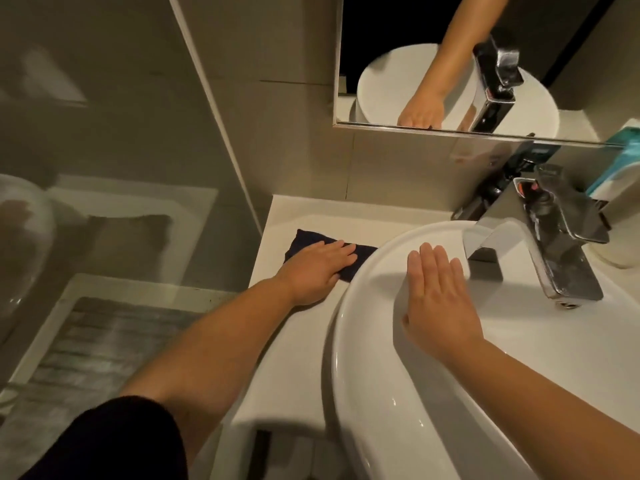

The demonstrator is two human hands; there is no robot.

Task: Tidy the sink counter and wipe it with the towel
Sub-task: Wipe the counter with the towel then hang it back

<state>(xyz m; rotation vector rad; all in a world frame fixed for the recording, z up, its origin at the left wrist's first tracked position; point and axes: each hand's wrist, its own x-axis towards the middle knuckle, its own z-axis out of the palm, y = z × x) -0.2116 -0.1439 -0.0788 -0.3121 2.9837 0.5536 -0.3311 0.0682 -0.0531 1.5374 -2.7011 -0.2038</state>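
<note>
Left hand [317, 268] flat on towel [304, 242] — counter [294, 341].

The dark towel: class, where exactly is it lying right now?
The dark towel lies flat on the white counter, left of the basin, pressed under the left hand.

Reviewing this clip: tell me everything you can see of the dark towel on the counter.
The towel is a small dark cloth, navy or black, soft-looking and folded flat into a rough rectangle. It lies on the white counter left of the round basin, its right end passing behind the basin's rim. The left hand rests palm down on it, fingers extended, covering its middle. Nothing else touches it.
</note>
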